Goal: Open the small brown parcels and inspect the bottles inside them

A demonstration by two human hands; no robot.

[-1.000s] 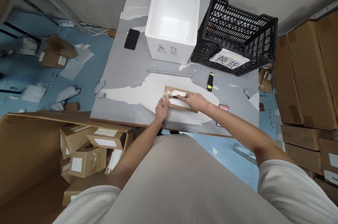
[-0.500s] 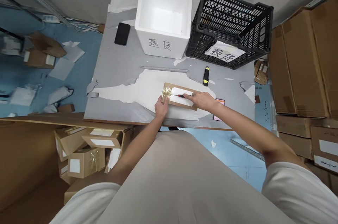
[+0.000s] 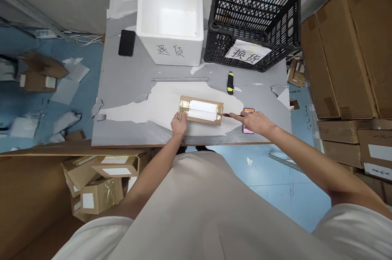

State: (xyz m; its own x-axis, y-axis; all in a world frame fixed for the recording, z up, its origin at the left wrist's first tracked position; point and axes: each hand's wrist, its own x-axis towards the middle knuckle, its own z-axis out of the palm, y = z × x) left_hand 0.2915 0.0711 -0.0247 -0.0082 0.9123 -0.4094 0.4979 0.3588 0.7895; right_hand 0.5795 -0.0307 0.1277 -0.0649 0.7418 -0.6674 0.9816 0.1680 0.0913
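A small cardboard box (image 3: pixel 202 111) with a white label and shiny tape at both ends lies on the table (image 3: pixel 122 84). My left hand (image 3: pixel 179 124) grips its left end, thumb on top. In my right hand (image 3: pixel 252 121) is a slim cutter (image 3: pixel 228 115) with a red tip, its index finger stretched along it. The cutter's tip points at the box's right end, at or just beyond the edge. Partly under my right hand lies a phone (image 3: pixel 248 129) with a lit screen. A black and yellow knife (image 3: pixel 230 83) rests behind the box.
At the back stand a white foam box (image 3: pixel 170 50) and a black plastic crate (image 3: pixel 254 31) with a paper sign. A black phone (image 3: pixel 126 43) lies at the back left. A large carton (image 3: pixel 27 186) with small boxes is at lower left; stacked cartons (image 3: pixel 346 56) stand right.
My right hand with the cutter has moved right, from over the box's label to its right end. My left hand still holds the left end. The view has shifted slightly.
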